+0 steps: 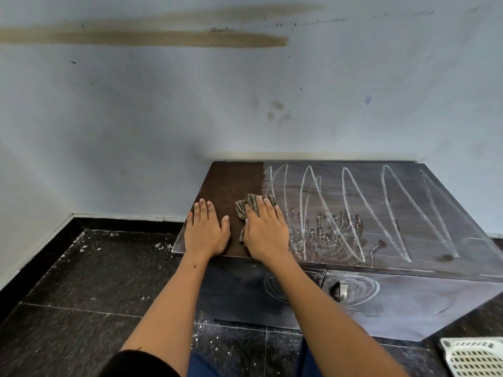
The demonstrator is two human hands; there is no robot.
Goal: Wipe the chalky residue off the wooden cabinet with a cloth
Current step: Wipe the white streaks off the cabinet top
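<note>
A low dark wooden cabinet (pixel 234 178) stands against the wall. Its left strip is bare brown wood, while white chalk zigzags (pixel 353 210) and smeared handprints cover the rest of the top. A crumpled striped brown cloth (pixel 245 206) lies at the border between the two areas. My right hand (pixel 265 229) presses flat on the cloth with straight fingers, hiding its lower part. My left hand (pixel 206 229) rests flat on the bare wood near the left front edge, fingers spread, holding nothing.
Chalk swirls mark the cabinet's front doors around a metal handle (pixel 341 292). A pale blue stained wall (pixel 190 104) rises right behind. The dark tiled floor (pixel 95 281) carries white crumbs. A white plastic basket (pixel 473 357) sits at the lower right.
</note>
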